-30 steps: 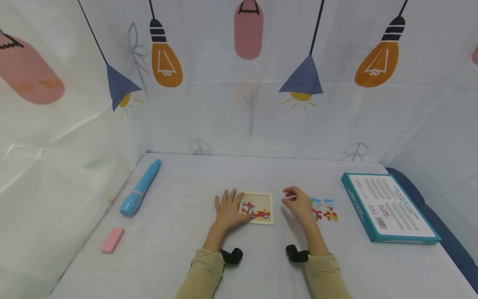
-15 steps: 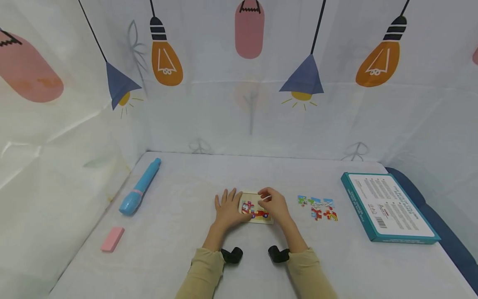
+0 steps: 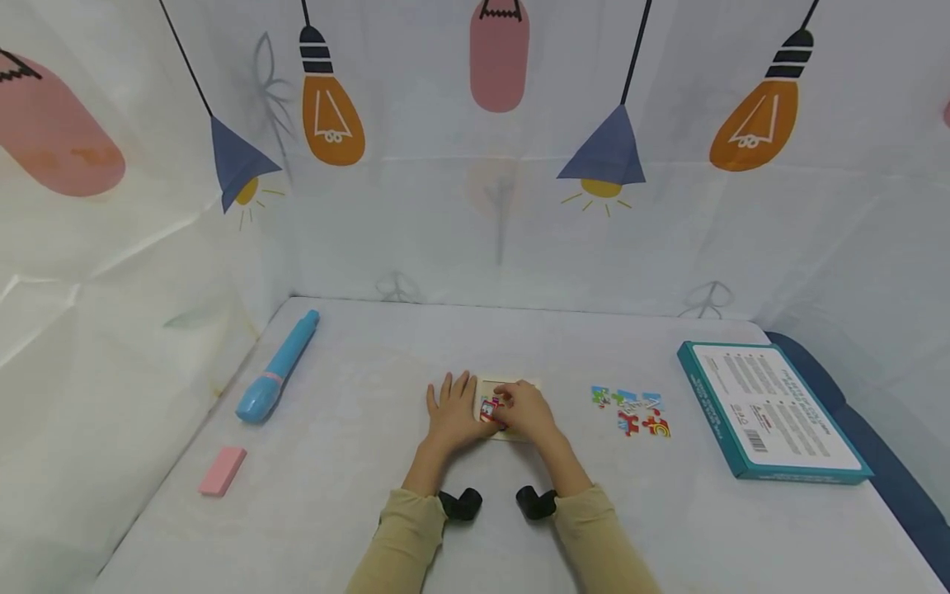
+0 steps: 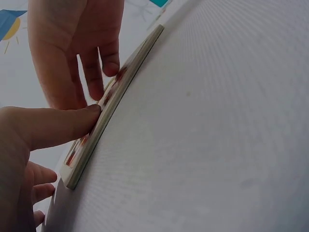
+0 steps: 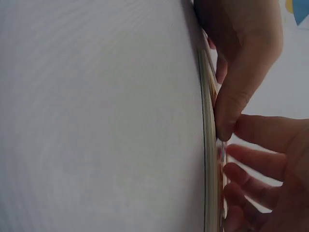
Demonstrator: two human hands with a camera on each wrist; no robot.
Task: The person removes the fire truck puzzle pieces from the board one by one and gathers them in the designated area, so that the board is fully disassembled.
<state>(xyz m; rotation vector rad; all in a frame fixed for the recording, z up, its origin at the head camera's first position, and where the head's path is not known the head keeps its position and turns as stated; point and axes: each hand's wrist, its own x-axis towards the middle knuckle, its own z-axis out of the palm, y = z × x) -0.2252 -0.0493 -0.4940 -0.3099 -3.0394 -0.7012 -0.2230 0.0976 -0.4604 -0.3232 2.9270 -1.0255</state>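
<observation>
A small wooden puzzle board (image 3: 509, 438) with a red vehicle picture lies on the table. My left hand (image 3: 451, 422) rests at its left side, fingers spread, with the thumb pressing on the near edge; the left wrist view shows this thumb (image 4: 72, 126) on the frame. My right hand (image 3: 529, 412) bends over the board and pinches a puzzle piece low against the picture, mostly hidden by the fingers. In the right wrist view the right fingers (image 5: 258, 162) reach down to the board's face beside the left thumb. Several loose puzzle pieces (image 3: 627, 424) lie to the right.
A teal box (image 3: 772, 412) with a printed white face lies at the table's right side. At the left are a blue microphone-shaped thing (image 3: 278, 367) and a pink block (image 3: 222, 472). A white curtain with printed lamps hangs behind the table (image 3: 356, 355).
My right hand has moved left from beside the loose pieces to over the board, carrying a thin piece, and its fingers are now down on the picture. My left hand has stayed in place.
</observation>
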